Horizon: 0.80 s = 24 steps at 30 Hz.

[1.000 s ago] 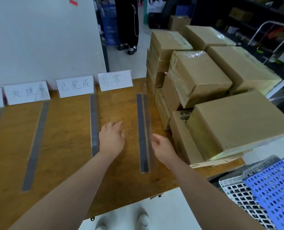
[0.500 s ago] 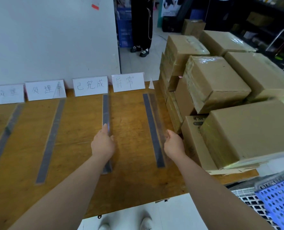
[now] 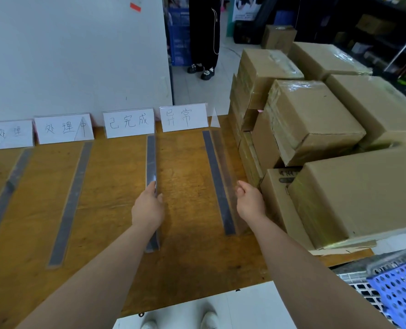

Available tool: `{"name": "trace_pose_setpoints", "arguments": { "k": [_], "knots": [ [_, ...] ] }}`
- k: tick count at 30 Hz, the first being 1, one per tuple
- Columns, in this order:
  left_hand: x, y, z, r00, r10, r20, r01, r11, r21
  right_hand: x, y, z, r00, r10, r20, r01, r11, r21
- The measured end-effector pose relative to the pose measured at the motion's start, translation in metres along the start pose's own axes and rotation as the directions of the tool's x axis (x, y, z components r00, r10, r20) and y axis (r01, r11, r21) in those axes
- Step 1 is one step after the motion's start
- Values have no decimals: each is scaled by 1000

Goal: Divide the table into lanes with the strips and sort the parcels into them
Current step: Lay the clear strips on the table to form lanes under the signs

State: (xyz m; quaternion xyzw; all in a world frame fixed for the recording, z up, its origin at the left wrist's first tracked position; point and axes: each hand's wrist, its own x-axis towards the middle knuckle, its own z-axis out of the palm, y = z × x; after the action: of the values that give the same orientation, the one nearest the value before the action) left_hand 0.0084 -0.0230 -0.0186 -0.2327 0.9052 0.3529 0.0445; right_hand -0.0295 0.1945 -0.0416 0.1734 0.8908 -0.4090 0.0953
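Now the left grip (image 3: 148, 206) and right grip (image 3: 250, 203) have closed on strips, no longer hovering flat over the tabletop (image 3: 116, 186).
The left pinches the third strip (image 3: 151, 157) mid-length; the right curls round the clear upright edge of the outermost strip (image 3: 215, 167). Both run dark and narrow ahead of the grips, framing the last lane; parcels (image 3: 316, 119), stacked just right of the right grip, wait unsorted.

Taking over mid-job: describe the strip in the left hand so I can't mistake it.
On the wooden table, find the white label cards along the wall. The strip starts near the gap between the two rightmost cards. It is second from the parcels, gripped by the left hand; the right hand holds the end strip.
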Motion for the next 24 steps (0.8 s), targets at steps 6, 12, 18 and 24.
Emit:
{"name": "trace_pose_setpoints", "arguments": {
  "k": [6, 12, 18, 24],
  "knots": [
    [2, 0, 0, 1000, -12, -10, 12, 1000, 4, 10, 2, -2, 999, 54, -3, -53, 990, 133],
    [2, 2, -2, 1000, -13, -10, 13, 1000, -2, 18, -1, -1, 996, 77, -36, -69, 980, 189],
    [0, 4, -3, 1000, -11, -9, 11, 1000, -27, 19, 1, -1, 995, 81, -58, -68, 977, 204],
    [2, 1, -3, 1000, -17, 0, 17, 999, -35, 17, 0, 1, 995, 86, -53, -71, 971, 230]
  ]
}}
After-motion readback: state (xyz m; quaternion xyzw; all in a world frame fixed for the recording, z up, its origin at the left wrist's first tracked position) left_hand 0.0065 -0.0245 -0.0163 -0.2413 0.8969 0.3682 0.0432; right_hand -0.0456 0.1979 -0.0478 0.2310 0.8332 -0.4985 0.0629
